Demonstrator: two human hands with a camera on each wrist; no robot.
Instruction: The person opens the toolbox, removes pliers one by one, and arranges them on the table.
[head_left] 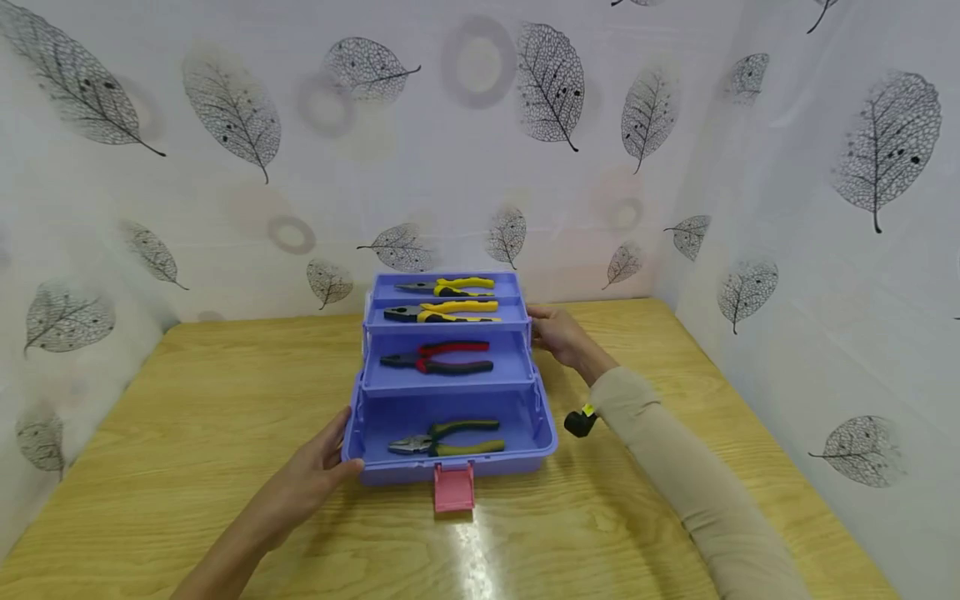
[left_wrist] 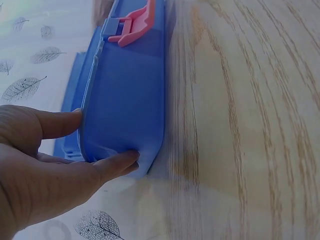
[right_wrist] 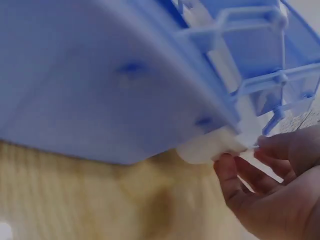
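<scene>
A blue-violet toolbox point(head_left: 450, 475) stands unfolded on the table, its trays stepped upward toward the back. Two yellow-and-black pliers point(head_left: 459, 308) lie in the top tray, one per compartment. The middle tray holds red-and-black pliers point(head_left: 453, 367); green-handled pliers point(head_left: 468, 448) lie in the bottom. My left hand point(head_left: 318, 471) grips the box's left front corner, thumb at the rim and fingers along the side point(left_wrist: 122, 162). At the right rear, my right hand point(head_left: 562, 337) pinches the edge of the whitish lid point(right_wrist: 210, 145) behind the trays. A pink latch point(head_left: 453, 489) hangs down in front.
Right of the box lies a black-and-yellow object point(head_left: 579, 422), partly hidden by my right sleeve point(head_left: 675, 467). A leaf-patterned cloth point(head_left: 450, 167) rises behind the wooden table point(head_left: 225, 400) and along its sides. Linkage arms point(right_wrist: 255, 82) join the trays on the right side.
</scene>
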